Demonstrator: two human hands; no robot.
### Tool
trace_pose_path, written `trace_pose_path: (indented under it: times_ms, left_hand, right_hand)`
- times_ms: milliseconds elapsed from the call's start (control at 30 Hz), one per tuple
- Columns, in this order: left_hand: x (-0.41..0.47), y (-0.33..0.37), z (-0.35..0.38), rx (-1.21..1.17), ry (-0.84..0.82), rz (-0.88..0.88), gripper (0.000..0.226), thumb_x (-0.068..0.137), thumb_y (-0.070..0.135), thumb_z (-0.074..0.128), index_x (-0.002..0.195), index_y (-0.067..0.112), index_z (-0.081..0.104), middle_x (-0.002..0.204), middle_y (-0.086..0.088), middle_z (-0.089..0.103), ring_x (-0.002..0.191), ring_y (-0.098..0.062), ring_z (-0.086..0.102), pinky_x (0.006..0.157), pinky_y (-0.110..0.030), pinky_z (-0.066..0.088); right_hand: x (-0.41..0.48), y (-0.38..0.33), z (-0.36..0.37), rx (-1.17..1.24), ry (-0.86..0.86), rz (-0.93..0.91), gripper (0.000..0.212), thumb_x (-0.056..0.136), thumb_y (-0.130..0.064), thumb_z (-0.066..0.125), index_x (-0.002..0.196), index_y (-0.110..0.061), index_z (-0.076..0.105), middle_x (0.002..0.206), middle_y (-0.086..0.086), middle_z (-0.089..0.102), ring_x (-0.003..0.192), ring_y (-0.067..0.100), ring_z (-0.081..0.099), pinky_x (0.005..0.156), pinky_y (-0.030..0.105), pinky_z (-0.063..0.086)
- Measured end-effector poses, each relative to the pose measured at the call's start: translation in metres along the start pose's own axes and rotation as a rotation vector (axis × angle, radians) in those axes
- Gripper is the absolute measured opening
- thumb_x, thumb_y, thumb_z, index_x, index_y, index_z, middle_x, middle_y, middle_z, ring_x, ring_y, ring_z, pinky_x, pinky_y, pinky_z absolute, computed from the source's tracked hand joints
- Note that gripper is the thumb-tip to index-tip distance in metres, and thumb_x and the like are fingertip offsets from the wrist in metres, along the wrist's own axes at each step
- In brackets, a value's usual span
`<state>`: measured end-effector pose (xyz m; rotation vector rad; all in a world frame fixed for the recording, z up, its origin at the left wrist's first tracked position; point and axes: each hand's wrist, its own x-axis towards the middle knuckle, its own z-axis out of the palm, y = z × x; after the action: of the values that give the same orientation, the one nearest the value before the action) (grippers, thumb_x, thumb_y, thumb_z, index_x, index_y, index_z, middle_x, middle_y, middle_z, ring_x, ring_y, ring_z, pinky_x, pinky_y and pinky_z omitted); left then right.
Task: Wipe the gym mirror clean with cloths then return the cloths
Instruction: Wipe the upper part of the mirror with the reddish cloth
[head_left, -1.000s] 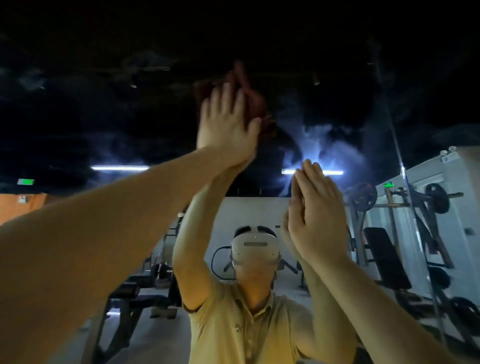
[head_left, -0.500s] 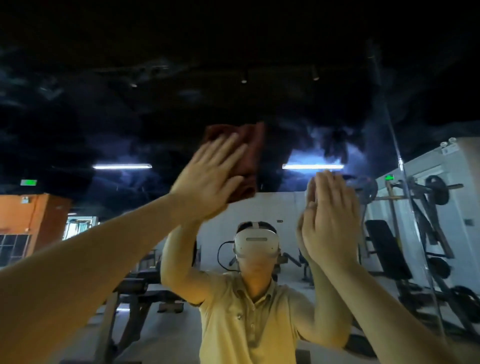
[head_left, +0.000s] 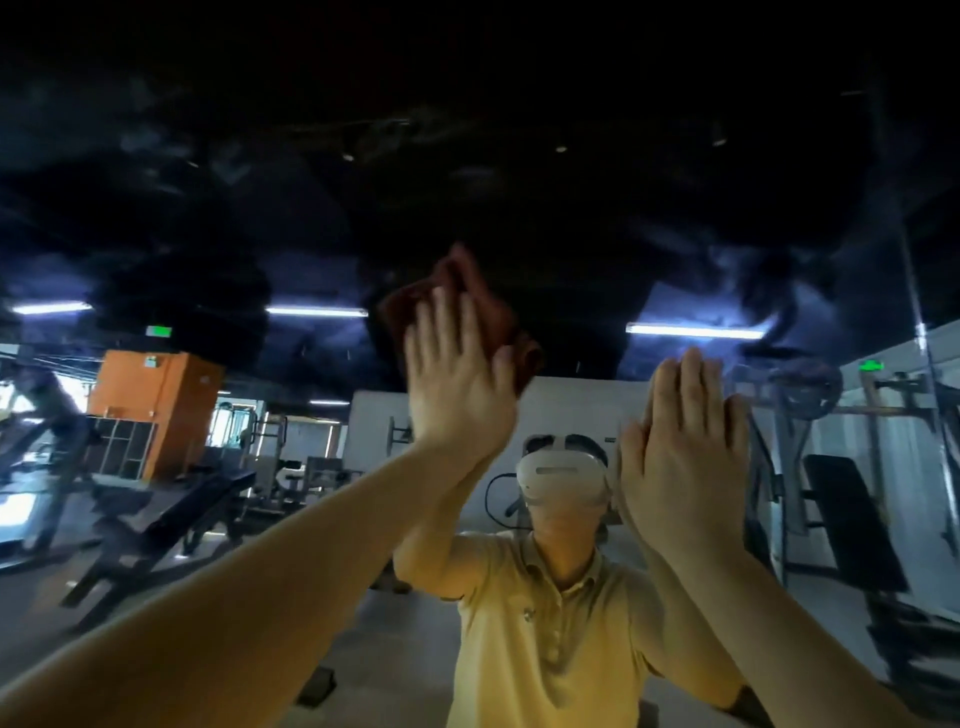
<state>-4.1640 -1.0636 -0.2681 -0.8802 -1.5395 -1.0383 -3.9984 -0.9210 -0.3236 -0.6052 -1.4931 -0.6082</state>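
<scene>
Gym mirror (head_left: 218, 197), left hand (head_left: 457, 384) pressing cloth (head_left: 470, 291)

Our left hand (head_left: 457, 384) lies flat on the cloth (head_left: 470, 275), which sits on the mirror (head_left: 208, 208) near its middle. Our right hand (head_left: 685, 447) lies on the mirror, lower and to the right.

No lettering can be read. A green lit sign (head_left: 158, 330) glows well to the left of the left hand (head_left: 457, 384), a second green sign (head_left: 871, 365) to the right of the right hand (head_left: 685, 447); both are too blurred to read.
</scene>
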Motion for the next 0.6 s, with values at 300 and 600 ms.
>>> trace_pose_path:
  times_ms: [300, 600]
  left_hand:
    - [0.003, -0.012, 0.006, 0.170, -0.150, 0.661, 0.066, 0.110, 0.051, 0.024, 0.169, 0.027, 0.008, 0.177, -0.001, -0.001, 0.163, -0.021, -0.003, 0.132, -0.047, 0.001]
    - [-0.055, 0.016, 0.018, 0.057, -0.025, 0.056, 0.077, 0.107, 0.057, 0.018, 0.168, 0.012, 0.004, 0.176, -0.013, -0.006, 0.162, -0.034, -0.005, 0.131, -0.054, 0.002]
  right_hand:
    - [-0.012, 0.025, 0.000, 0.044, 0.042, -0.100, 0.059, 0.105, -0.025, 0.027, 0.161, -0.006, 0.030, 0.171, 0.012, 0.022, 0.161, 0.024, 0.014, 0.130, 0.047, 0.014]
    - [-0.035, 0.033, -0.019, 0.129, -0.137, -0.178, 0.060, 0.107, -0.031, 0.021, 0.162, -0.008, 0.026, 0.172, 0.010, 0.017, 0.161, 0.023, 0.010, 0.130, 0.050, 0.016]
